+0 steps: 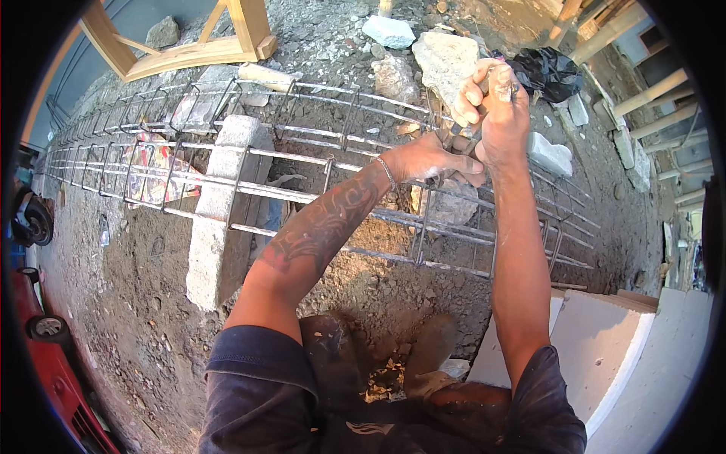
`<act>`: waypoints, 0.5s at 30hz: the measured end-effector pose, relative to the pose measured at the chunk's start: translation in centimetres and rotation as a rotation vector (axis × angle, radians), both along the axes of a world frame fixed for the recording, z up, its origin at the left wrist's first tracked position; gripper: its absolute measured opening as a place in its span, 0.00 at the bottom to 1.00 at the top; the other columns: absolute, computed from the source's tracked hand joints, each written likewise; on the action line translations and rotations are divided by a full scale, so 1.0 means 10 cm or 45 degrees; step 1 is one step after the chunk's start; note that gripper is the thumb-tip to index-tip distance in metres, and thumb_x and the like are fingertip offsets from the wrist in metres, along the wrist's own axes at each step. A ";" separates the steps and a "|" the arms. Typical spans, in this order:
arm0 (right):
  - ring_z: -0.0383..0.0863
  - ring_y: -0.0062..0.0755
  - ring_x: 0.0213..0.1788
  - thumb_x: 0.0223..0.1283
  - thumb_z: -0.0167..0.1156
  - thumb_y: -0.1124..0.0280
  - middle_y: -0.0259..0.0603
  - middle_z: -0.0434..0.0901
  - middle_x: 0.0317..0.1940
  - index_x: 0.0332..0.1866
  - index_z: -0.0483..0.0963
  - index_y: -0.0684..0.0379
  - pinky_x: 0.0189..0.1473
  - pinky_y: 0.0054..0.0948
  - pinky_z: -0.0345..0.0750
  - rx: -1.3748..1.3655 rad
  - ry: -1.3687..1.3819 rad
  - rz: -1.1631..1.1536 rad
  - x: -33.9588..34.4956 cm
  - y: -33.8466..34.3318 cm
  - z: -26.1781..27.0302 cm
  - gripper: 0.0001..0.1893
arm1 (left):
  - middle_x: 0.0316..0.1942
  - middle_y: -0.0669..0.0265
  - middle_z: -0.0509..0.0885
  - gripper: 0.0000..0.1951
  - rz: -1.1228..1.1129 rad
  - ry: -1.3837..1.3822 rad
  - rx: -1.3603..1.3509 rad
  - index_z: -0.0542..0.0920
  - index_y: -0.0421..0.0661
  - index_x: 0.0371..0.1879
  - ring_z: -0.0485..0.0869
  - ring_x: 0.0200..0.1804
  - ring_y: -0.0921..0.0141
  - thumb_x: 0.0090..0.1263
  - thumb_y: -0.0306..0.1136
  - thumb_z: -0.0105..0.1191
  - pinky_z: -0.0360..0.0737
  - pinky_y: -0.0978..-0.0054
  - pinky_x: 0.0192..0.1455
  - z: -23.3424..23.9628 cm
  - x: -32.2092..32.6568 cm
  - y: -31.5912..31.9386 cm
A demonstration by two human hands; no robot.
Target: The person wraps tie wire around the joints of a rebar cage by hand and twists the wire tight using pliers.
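A long rebar cage [283, 196] of steel bars with square stirrups runs across the view, propped on a rough concrete block [212, 227] at left and a stone [445, 202] near the hands. My left hand [434, 156] is at the cage's upper bars, its fingers curled around a part of the steel near a stirrup; its exact grip is partly hidden. My right hand [496, 108] is raised just above and to the right, fingers bent around a dark, narrow tool or bar whose kind I cannot tell. Both hands are close together.
Large stones [445, 62] and a black plastic bag [547, 74] lie beyond the cage. A wooden frame [187, 57] stands at upper left. Pale blocks or boards [595, 346] are stacked at lower right. Red car [62, 374] at the left edge; rubble covers the ground.
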State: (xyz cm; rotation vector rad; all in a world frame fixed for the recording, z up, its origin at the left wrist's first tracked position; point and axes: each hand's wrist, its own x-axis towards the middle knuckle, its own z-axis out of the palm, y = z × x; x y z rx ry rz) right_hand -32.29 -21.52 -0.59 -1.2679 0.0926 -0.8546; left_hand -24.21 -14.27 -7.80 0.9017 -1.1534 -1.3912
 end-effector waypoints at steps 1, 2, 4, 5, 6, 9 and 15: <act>0.64 0.18 0.17 0.67 0.49 0.56 0.33 0.67 0.19 0.32 0.68 0.60 0.19 0.18 0.62 0.069 -0.020 0.071 -0.02 -0.02 -0.01 0.16 | 0.30 0.63 0.83 0.12 -0.074 0.186 0.020 0.79 0.37 0.37 0.82 0.34 0.71 0.62 0.34 0.59 0.77 0.76 0.38 0.00 0.00 -0.01; 0.64 0.19 0.18 0.67 0.49 0.55 0.33 0.67 0.20 0.32 0.68 0.60 0.19 0.19 0.63 0.050 -0.034 0.120 -0.03 -0.05 -0.02 0.17 | 0.32 0.60 0.84 0.10 -0.078 0.154 0.014 0.79 0.37 0.35 0.83 0.33 0.68 0.63 0.32 0.57 0.78 0.75 0.35 0.00 0.02 -0.03; 0.64 0.19 0.18 0.67 0.49 0.55 0.33 0.67 0.20 0.33 0.68 0.60 0.20 0.19 0.63 0.045 -0.040 0.156 -0.07 -0.11 -0.01 0.17 | 0.28 0.62 0.83 0.09 -0.073 0.100 0.017 0.78 0.38 0.32 0.82 0.30 0.71 0.64 0.33 0.57 0.76 0.76 0.32 0.10 0.00 -0.04; 0.64 0.19 0.18 0.66 0.49 0.54 0.33 0.67 0.21 0.33 0.68 0.60 0.20 0.20 0.63 0.038 -0.039 0.200 -0.09 -0.14 0.00 0.18 | 0.25 0.65 0.81 0.09 -0.060 0.053 0.017 0.78 0.39 0.30 0.80 0.27 0.73 0.64 0.34 0.58 0.74 0.77 0.29 0.14 -0.02 -0.05; 0.64 0.19 0.18 0.66 0.49 0.54 0.33 0.67 0.21 0.33 0.68 0.60 0.20 0.20 0.63 0.044 -0.050 0.200 -0.09 -0.14 -0.01 0.18 | 0.25 0.65 0.81 0.09 -0.060 0.043 0.024 0.78 0.39 0.30 0.80 0.27 0.73 0.64 0.34 0.58 0.74 0.77 0.29 0.09 -0.03 -0.05; 0.67 0.20 0.20 0.66 0.49 0.52 0.34 0.68 0.21 0.30 0.68 0.61 0.21 0.22 0.66 0.064 -0.043 0.106 -0.09 -0.11 0.00 0.20 | 0.19 0.72 0.75 0.11 0.159 -0.159 0.112 0.76 0.41 0.24 0.72 0.22 0.79 0.64 0.35 0.58 0.67 0.80 0.24 -0.05 -0.11 -0.06; 0.66 0.21 0.16 0.64 0.54 0.54 0.33 0.67 0.13 0.18 0.66 0.60 0.22 0.24 0.67 0.267 0.208 -0.395 -0.24 0.03 0.15 0.23 | 0.20 0.78 0.71 0.14 0.186 -0.404 0.081 0.80 0.43 0.29 0.64 0.23 0.83 0.60 0.43 0.61 0.62 0.80 0.24 -0.13 -0.15 -0.08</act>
